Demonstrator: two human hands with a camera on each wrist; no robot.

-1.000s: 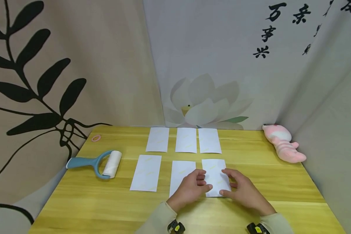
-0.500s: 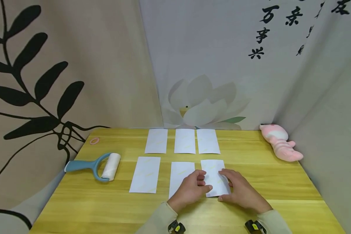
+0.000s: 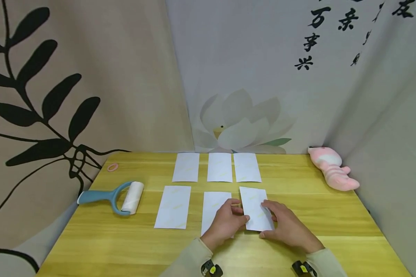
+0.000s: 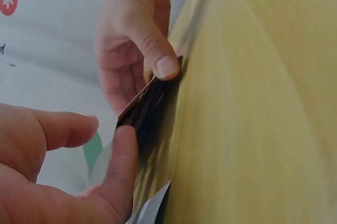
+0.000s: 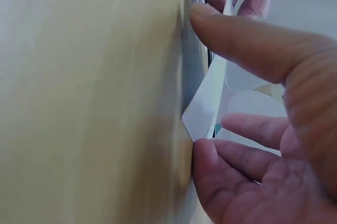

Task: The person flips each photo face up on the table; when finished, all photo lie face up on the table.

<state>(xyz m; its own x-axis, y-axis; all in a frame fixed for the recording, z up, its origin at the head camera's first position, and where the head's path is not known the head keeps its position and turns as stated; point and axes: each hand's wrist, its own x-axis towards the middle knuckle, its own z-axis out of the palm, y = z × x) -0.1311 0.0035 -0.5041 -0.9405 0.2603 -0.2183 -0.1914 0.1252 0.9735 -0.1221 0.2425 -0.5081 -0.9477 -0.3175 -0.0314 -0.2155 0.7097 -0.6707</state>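
Note:
A white card (image 3: pixel 256 207) with faint yellow marks is held between both hands, slightly lifted from the wooden table. My left hand (image 3: pixel 225 223) grips its left edge with thumb and fingers. My right hand (image 3: pixel 291 227) holds the right side, index finger near the upper right edge and thumb by the lower right corner. In the left wrist view the card's dark underside (image 4: pixel 152 103) faces the table; what it bears cannot be made out. Another white card (image 3: pixel 213 207) lies partly under my left hand. In the right wrist view, the held card (image 5: pixel 202 108) stands tilted.
Three white cards (image 3: pixel 220 167) form a back row, and one more card (image 3: pixel 173 207) lies at front left. A blue-handled lint roller (image 3: pixel 131 198) and a pink ring (image 3: pixel 112 167) are on the left. A pink plush toy (image 3: pixel 334 169) lies at the back right.
The front right card has come up off the table and tilted. My left hand has closed on its left edge; the right hand has stayed nearly in place.

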